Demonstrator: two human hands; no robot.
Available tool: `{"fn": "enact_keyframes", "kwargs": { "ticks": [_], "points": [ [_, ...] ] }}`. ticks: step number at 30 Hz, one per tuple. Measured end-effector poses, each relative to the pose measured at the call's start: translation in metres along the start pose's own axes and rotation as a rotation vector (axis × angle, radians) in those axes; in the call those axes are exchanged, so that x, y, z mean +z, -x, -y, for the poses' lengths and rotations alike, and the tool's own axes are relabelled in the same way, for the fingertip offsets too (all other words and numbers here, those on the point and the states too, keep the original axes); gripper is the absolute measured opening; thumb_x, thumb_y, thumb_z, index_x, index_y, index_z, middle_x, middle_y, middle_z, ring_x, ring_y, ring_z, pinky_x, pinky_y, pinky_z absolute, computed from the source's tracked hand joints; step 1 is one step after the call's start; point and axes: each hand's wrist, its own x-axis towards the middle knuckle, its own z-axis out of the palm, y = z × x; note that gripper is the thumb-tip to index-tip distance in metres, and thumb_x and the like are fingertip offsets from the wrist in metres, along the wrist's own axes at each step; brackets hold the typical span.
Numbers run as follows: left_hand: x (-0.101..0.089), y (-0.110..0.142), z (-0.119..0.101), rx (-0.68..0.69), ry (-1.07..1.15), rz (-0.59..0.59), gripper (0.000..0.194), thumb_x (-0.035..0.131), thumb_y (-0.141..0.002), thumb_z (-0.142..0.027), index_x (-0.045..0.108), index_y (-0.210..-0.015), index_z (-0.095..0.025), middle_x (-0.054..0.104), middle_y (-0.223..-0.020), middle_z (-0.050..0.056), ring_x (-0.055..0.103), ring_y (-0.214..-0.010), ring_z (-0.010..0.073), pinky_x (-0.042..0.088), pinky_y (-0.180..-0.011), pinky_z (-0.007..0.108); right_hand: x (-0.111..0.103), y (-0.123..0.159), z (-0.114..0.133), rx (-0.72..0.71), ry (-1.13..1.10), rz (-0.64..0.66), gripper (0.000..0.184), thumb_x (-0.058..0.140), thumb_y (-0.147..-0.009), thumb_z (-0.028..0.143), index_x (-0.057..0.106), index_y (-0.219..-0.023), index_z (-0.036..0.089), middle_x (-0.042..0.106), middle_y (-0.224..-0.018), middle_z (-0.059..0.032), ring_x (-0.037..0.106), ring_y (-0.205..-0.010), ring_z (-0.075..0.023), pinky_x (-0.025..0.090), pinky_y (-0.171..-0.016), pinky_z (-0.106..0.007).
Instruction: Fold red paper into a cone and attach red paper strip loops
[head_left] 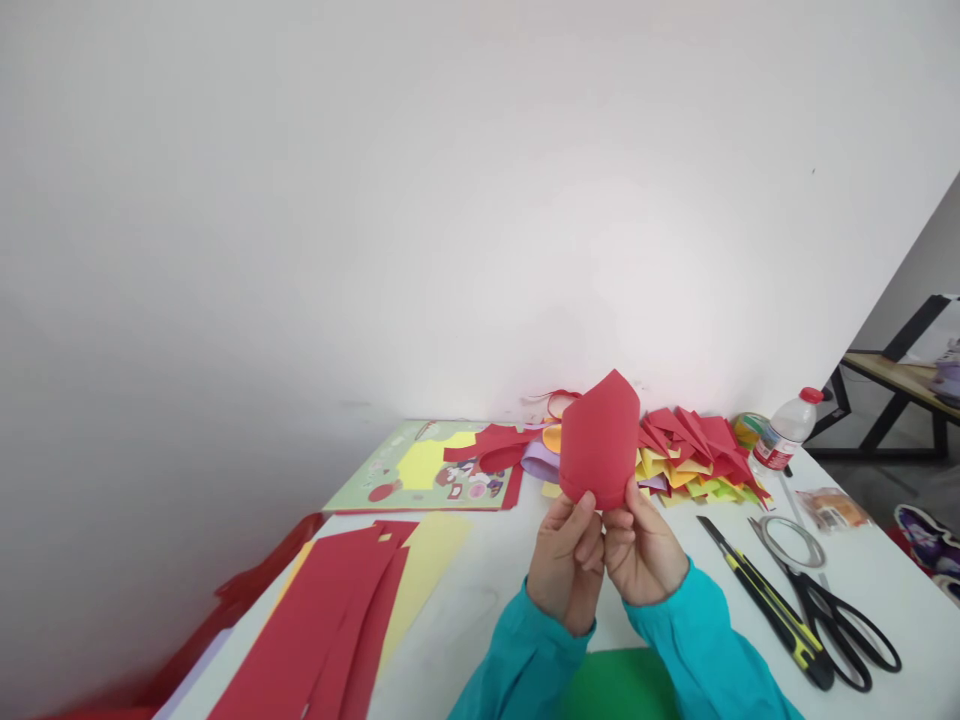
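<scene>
A piece of red paper (600,440), curved and with a pointed top, is held upright above the table. My left hand (570,555) pinches its lower edge between thumb and fingers. On the same bottom edge, a little to the right, my right hand (645,550) grips it too, and a narrow fold runs along there. Both hands are close together. Beneath my sleeves lies a green sheet (619,685). To the right of my right hand are a yellow-black utility knife (776,605) and black-handled scissors (832,610).
Red paper sheets (315,610) lie at the left, near a pale green printed pad (360,470). Folded red and yellow paper pieces (694,450) are heaped at the back. Right of them stand a plastic bottle (787,430) and a tape roll (792,543). A white wall (450,200) rises behind.
</scene>
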Motion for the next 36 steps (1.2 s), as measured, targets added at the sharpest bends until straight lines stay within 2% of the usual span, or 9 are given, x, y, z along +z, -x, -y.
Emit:
{"fn": "enact_keyframes", "kwargs": {
  "ticks": [3, 7, 10, 15, 18, 21, 25, 31, 36],
  "points": [
    [-0.0033, -0.0013, -0.0005, -0.008, -0.048, 0.037, 0.029, 0.074, -0.062, -0.034, 0.056, -0.071, -0.013, 0.03, -0.032, -0.012, 0.017, -0.03, -0.0014, 0.019, -0.03, 0.01, 0.0004, 0.0014, -0.0017, -0.013, -0.003, 0.043, 0.031, 0.079, -0.059, 0.023, 0.064, -0.084, 0.012, 0.06, -0.052, 0.0056, 0.045, -0.037, 0.0027, 0.039, -0.035, -0.001],
    [-0.0056, -0.0023, -0.0016, -0.023, -0.091, 0.084, 0.03, 0.073, -0.063, -0.036, 0.058, -0.073, -0.012, 0.03, -0.03, -0.012, 0.013, -0.028, -0.0015, 0.015, -0.027, 0.01, 0.0019, 0.0028, -0.0026, -0.042, 0.015, 0.108, 0.025, 0.078, -0.061, 0.022, 0.065, -0.08, 0.01, 0.059, -0.049, 0.005, 0.041, -0.034, 0.0028, 0.037, -0.032, -0.002],
    [-0.0029, -0.0022, -0.0023, 0.009, -0.065, 0.045, 0.029, 0.075, -0.061, -0.034, 0.059, -0.074, -0.012, 0.032, -0.031, -0.012, 0.017, -0.029, -0.0016, 0.018, -0.028, 0.01, 0.003, 0.0017, -0.0014, -0.051, 0.002, 0.085, 0.026, 0.078, -0.061, 0.022, 0.065, -0.081, 0.014, 0.065, -0.06, 0.0026, 0.047, -0.038, 0.0015, 0.042, -0.036, -0.003],
    [0.002, -0.0025, -0.0027, 0.08, -0.003, -0.031, 0.033, 0.08, -0.051, -0.021, 0.059, -0.075, -0.015, 0.041, -0.041, -0.011, 0.027, -0.032, -0.0028, 0.023, -0.032, 0.008, 0.004, -0.0002, -0.0022, -0.121, 0.061, 0.004, 0.03, 0.081, -0.052, 0.011, 0.065, -0.077, 0.014, 0.07, -0.074, -0.0014, 0.062, -0.057, -0.0037, 0.052, -0.055, -0.009],
    [0.0014, -0.0034, -0.0016, 0.069, -0.008, -0.046, 0.031, 0.081, -0.051, -0.021, 0.058, -0.072, -0.014, 0.042, -0.041, -0.011, 0.026, -0.032, -0.0029, 0.023, -0.032, 0.008, 0.0036, 0.0, -0.0035, -0.149, 0.112, -0.008, 0.021, 0.079, -0.058, 0.015, 0.064, -0.073, 0.013, 0.066, -0.06, 0.0009, 0.058, -0.048, -0.0031, 0.048, -0.044, -0.007],
    [-0.0007, -0.0044, 0.0001, 0.054, -0.006, -0.052, 0.032, 0.081, -0.051, -0.022, 0.058, -0.073, -0.014, 0.039, -0.04, -0.012, 0.026, -0.033, -0.0026, 0.024, -0.032, 0.008, 0.0035, 0.0001, -0.0028, -0.164, 0.12, -0.013, 0.023, 0.079, -0.058, 0.02, 0.064, -0.075, 0.014, 0.062, -0.054, 0.0032, 0.054, -0.045, -0.0024, 0.042, -0.036, -0.006],
    [-0.0037, -0.0047, 0.0003, 0.041, -0.009, -0.024, 0.031, 0.08, -0.052, -0.023, 0.058, -0.073, -0.014, 0.035, -0.037, -0.012, 0.023, -0.032, -0.0022, 0.023, -0.031, 0.008, 0.0047, 0.0002, -0.0015, -0.143, 0.105, -0.013, 0.028, 0.081, -0.057, 0.024, 0.064, -0.077, 0.014, 0.062, -0.057, 0.0034, 0.051, -0.043, -0.0007, 0.039, -0.034, -0.005],
    [-0.0054, -0.0017, -0.0011, 0.049, -0.08, 0.099, 0.026, 0.077, -0.059, -0.029, 0.059, -0.069, -0.013, 0.033, -0.033, -0.012, 0.014, -0.028, -0.0021, 0.017, -0.026, 0.01, 0.0051, 0.0041, -0.0023, -0.091, 0.092, 0.117, 0.028, 0.079, -0.059, 0.024, 0.063, -0.079, 0.015, 0.06, -0.056, 0.0074, 0.037, -0.034, 0.0039, 0.034, -0.031, -0.002],
    [-0.0049, -0.0022, -0.0031, 0.02, -0.044, 0.141, 0.025, 0.075, -0.062, -0.029, 0.061, -0.075, -0.014, 0.031, -0.033, -0.012, 0.011, -0.029, -0.0021, 0.018, -0.026, 0.008, 0.0038, 0.0042, -0.0002, -0.062, 0.044, 0.102, 0.028, 0.078, -0.061, 0.024, 0.062, -0.082, 0.016, 0.06, -0.057, 0.0065, 0.045, -0.04, 0.0017, 0.038, -0.034, -0.003]
  ]
}}
